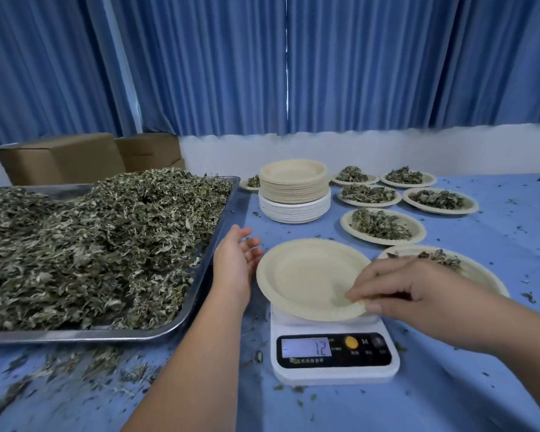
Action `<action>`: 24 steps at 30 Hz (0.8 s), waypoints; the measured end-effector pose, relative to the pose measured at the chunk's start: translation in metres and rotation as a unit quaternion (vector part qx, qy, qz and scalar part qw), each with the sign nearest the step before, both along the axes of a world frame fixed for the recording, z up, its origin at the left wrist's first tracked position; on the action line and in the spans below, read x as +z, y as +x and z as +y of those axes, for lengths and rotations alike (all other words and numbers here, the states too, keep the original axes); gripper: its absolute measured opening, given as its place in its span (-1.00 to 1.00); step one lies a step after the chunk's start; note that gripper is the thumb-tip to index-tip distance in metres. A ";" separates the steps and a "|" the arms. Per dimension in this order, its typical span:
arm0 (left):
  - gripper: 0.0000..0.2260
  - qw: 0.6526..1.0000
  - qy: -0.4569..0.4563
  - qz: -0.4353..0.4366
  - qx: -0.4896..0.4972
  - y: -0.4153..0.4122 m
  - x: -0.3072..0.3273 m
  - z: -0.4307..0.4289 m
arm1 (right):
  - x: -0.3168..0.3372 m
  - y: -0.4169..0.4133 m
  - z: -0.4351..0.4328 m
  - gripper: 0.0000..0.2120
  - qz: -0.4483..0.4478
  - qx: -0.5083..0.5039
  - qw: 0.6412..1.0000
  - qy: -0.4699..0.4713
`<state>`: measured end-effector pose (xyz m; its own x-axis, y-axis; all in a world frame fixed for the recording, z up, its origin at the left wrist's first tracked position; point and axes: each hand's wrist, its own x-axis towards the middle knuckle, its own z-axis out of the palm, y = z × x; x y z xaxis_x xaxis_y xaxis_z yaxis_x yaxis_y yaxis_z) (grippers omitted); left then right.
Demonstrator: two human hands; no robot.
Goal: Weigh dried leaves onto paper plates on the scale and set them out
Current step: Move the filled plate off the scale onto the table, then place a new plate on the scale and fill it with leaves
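Empty paper plate (306, 275) resting on the kitchen scale (334, 369), near rim pinched between thumb and fingertips of the right hand (396, 291) (display reading 12). Left hand (236, 260) released, fingers relaxed, holding nothing, just beside the steel tray (106, 336). Dried leaves (91, 244) heaped directly left of the plate, nearer the left hand; next scoop probably from that side

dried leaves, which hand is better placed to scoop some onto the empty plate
Left: the left hand is open beside the tray of dried leaves; the right hand pinches the rim of the empty plate.
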<state>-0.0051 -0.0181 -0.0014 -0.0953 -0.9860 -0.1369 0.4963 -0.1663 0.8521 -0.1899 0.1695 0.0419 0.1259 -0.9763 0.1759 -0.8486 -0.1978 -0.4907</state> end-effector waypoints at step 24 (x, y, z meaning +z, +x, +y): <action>-0.22 0.633 -0.090 -0.753 -0.159 0.129 0.035 0.017 | -0.011 -0.007 -0.007 -0.73 -0.175 -0.128 0.954 -0.205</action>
